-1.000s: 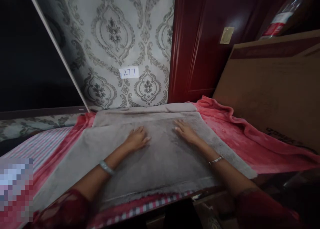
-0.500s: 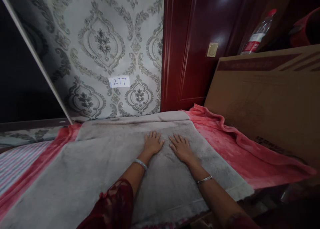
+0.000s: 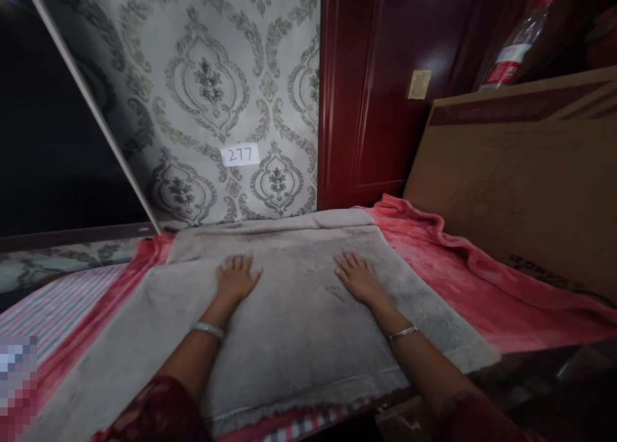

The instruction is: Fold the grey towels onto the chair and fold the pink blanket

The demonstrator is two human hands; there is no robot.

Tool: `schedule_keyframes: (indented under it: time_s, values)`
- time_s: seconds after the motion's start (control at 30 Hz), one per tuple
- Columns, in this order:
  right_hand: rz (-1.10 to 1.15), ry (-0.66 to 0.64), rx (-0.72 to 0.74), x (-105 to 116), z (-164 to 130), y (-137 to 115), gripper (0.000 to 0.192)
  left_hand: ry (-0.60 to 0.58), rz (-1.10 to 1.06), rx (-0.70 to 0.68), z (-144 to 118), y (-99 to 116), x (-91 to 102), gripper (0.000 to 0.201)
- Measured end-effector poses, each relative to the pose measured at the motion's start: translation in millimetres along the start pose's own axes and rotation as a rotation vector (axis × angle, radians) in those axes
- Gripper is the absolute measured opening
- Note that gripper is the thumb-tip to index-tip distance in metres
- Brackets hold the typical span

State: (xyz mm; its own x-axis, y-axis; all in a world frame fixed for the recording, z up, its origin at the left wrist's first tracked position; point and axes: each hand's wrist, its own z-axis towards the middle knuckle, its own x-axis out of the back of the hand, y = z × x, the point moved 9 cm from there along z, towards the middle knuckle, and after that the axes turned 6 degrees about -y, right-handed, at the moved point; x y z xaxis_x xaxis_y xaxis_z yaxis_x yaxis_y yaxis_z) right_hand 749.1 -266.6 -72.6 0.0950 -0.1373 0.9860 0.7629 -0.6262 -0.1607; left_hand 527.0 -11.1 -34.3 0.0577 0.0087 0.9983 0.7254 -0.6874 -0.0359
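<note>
A grey plush blanket [image 3: 284,326] lies spread out in front of me, with a fold along its far edge by the wall. My left hand [image 3: 236,279] rests palm down on it, left of the middle, fingers apart. To the right, my right hand [image 3: 359,277] also lies flat on the grey cloth with its fingers spread. Neither hand holds anything. Under the grey blanket a pink plush blanket [image 3: 463,294] shows on both sides, bunched along its far right edge.
A striped sheet [image 3: 77,300] shows at the left, below a dark screen [image 3: 62,121]. On the right stands a large cardboard box [image 3: 520,185] with a plastic bottle [image 3: 511,53] on top. Patterned wall and a dark red panel [image 3: 357,95] bound the far side.
My left hand has slid left across the grey blanket, away from the right hand. My right hand has shifted little on the cloth. The view has moved slightly.
</note>
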Motion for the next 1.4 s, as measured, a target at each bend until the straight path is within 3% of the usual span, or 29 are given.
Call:
schedule_keyframes:
  time_s: [0.1, 0.2, 0.5, 0.73, 0.83, 0.97, 1.07, 1.13, 1.2, 1.23, 1.3, 1.4]
  values:
    - [-0.003, -0.007, 0.001, 0.7, -1.1, -1.5, 0.056, -0.012, -0.033, 0.155, -7.2, -51.5, -0.2, 0.073]
    - [0.012, -0.032, -0.004, 4.3, -2.9, -2.4, 0.056, 0.002, -0.059, 0.247, -12.9, -75.6, -0.1, 0.074]
    - [0.091, -0.072, 0.024, 26.7, 28.0, -15.7, 0.062, 0.032, -0.081, 0.241, -14.2, -73.8, 3.4, 0.074]
    - [0.096, -0.109, 0.171, 13.3, 42.0, -46.5, 0.063, 0.004, -0.047, 0.246, -13.6, -74.5, 2.4, 0.075]
    - [0.103, -0.160, 0.317, 6.6, 12.4, -68.8, 0.063, -0.024, -0.047, 0.257, -12.3, -75.1, 1.0, 0.076]
    - [0.206, -0.239, 0.672, 3.8, -77.2, -125.2, 0.074, -0.026, -0.081, 0.247, -9.3, -75.5, 0.7, 0.077]
    - [0.344, -0.373, 0.919, 3.5, -138.5, -162.7, 0.069, 0.008, -0.115, 0.227, -6.9, -76.3, 1.7, 0.079]
    - [0.442, -0.443, 1.017, 8.8, -146.7, -170.0, 0.064, 0.000, -0.126, 0.216, -5.0, -76.8, -0.3, 0.079]
    - [0.512, -0.368, 0.950, 22.3, -113.6, -151.8, 0.061, -0.016, -0.125, 0.215, -3.1, -77.5, -2.6, 0.080]
    - [0.518, -0.276, 0.839, 31.1, -84.8, -131.3, 0.061, -0.023, -0.120, 0.218, -2.2, -78.0, -3.6, 0.080]
    - [0.427, -0.086, 0.546, 46.9, -25.0, -74.0, 0.061, -0.027, -0.099, 0.225, -0.9, -79.2, -4.2, 0.081]
    - [0.246, -0.033, 0.191, 51.6, 32.2, 12.4, 0.062, -0.046, -0.064, 0.237, 0.7, -81.1, -6.0, 0.082]
